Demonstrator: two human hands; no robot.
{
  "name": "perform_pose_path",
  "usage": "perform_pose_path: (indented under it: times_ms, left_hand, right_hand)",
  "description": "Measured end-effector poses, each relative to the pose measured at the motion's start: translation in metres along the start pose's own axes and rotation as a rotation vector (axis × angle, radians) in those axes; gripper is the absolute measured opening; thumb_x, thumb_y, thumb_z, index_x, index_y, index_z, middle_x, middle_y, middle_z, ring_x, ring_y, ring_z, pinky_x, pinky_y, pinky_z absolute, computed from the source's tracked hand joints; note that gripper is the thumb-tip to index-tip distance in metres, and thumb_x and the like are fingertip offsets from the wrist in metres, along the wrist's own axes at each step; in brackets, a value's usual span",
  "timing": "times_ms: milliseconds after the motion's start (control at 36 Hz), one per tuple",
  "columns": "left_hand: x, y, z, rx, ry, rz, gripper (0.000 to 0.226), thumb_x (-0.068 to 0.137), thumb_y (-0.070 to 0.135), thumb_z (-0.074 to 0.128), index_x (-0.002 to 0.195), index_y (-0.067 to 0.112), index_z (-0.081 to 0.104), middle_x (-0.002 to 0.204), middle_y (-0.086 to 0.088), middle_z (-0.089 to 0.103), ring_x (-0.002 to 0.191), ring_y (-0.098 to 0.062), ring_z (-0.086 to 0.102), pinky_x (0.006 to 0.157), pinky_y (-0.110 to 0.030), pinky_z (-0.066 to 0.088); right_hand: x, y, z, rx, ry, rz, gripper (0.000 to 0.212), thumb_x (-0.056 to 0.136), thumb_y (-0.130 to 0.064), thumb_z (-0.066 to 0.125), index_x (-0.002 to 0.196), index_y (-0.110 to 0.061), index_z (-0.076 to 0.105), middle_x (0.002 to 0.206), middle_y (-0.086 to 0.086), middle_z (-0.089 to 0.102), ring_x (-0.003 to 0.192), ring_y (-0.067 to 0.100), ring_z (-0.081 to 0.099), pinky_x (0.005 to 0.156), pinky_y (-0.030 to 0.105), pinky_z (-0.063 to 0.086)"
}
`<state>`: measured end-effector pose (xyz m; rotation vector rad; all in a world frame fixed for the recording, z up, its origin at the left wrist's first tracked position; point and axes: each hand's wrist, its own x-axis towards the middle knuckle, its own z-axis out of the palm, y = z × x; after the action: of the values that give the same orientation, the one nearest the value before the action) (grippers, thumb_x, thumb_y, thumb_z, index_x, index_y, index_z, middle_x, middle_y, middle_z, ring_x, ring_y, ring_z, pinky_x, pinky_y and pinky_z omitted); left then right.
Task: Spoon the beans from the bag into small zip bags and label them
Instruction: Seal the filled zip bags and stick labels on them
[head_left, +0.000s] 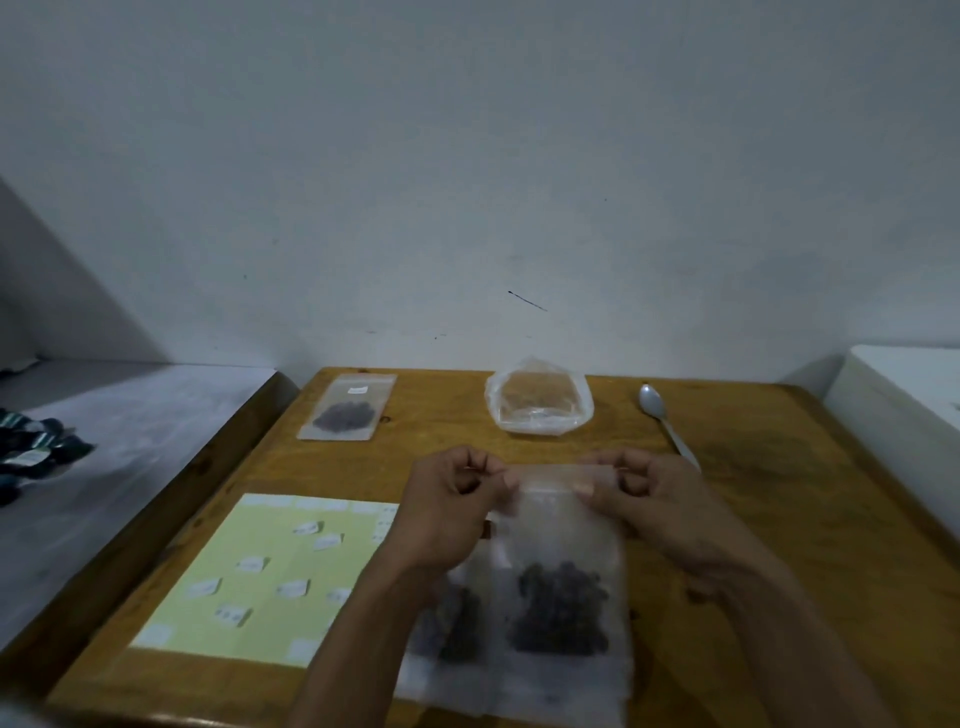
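Sealing looks like the step in hand: the left hand (457, 499) and right hand (644, 493) each pinch the top strip of a clear zip bag (563, 566) held just above the near table edge, so thumbs should press along the strip from one end across, leaving no gap. Dark beans (561, 613) pile in its lower half, blurred. Farther back lie a filled, labelled bag (345, 408), the nearly empty source bag (540, 402) and the spoon (665, 423).

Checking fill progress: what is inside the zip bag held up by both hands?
Dark beans sit heaped in the bottom of the held zip bag; its upper part looks empty. Left hand and right hand pinch its top edge, hiding the seal.
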<state>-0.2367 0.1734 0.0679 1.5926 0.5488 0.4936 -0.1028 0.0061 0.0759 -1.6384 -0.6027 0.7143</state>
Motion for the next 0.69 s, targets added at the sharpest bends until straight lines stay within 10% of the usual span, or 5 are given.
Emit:
perform_pose_path:
  times_ms: [306, 694]
  left_hand:
    - [-0.023, 0.028, -0.020, -0.366, -0.004, -0.043, 0.032, 0.079, 0.028, 0.067, 0.099, 0.005, 0.075, 0.095, -0.014, 0.077, 0.084, -0.023, 0.073, 0.068, -0.035, 0.060]
    - [-0.059, 0.015, -0.139, -0.369, 0.557, -0.002, 0.026, 0.093, 0.028, 0.059, 0.101, 0.007, 0.073, 0.096, -0.012, 0.077, 0.094, -0.025, 0.074, 0.073, -0.045, 0.058]
  right_hand:
    - [0.010, -0.034, 0.036, 0.354, -0.012, -0.090, 0.021, 0.072, -0.017, 0.076, 0.087, -0.002, 0.075, 0.087, 0.018, 0.076, 0.073, 0.022, 0.072, 0.066, 0.031, 0.061]
    - [0.046, -0.059, 0.183, 0.219, -0.215, -0.088, 0.028, 0.093, -0.027, 0.069, 0.083, -0.001, 0.074, 0.076, 0.010, 0.073, 0.066, 0.018, 0.067, 0.061, 0.030, 0.056]
